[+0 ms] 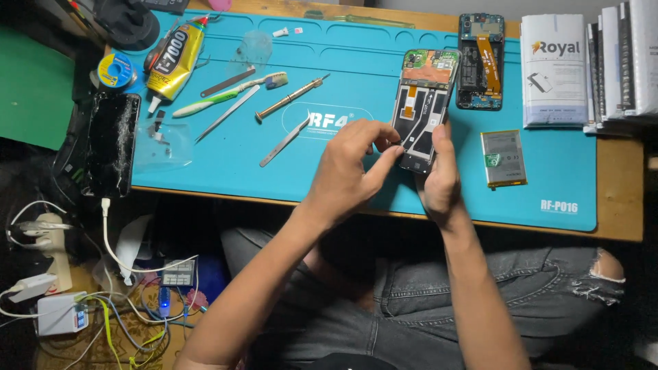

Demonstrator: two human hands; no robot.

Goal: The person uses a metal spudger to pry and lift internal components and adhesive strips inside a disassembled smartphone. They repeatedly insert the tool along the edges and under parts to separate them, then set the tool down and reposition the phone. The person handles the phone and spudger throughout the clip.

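I see my left hand (pixel 349 168) pinching at the opened phone (pixel 423 109), right hand (pixel 439 175) clamping its lower edge; tweezers (pixel 284 142) lie left, battery (pixel 503 158) right, white box (pixel 552 68) upper right.

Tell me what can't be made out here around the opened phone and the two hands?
Head view only:
- Lower end of the opened phone: covered by the right hand.
- Whatever the left hand pinches: too small, behind its fingertips.
- Stack of boxes: cut off by the right edge.
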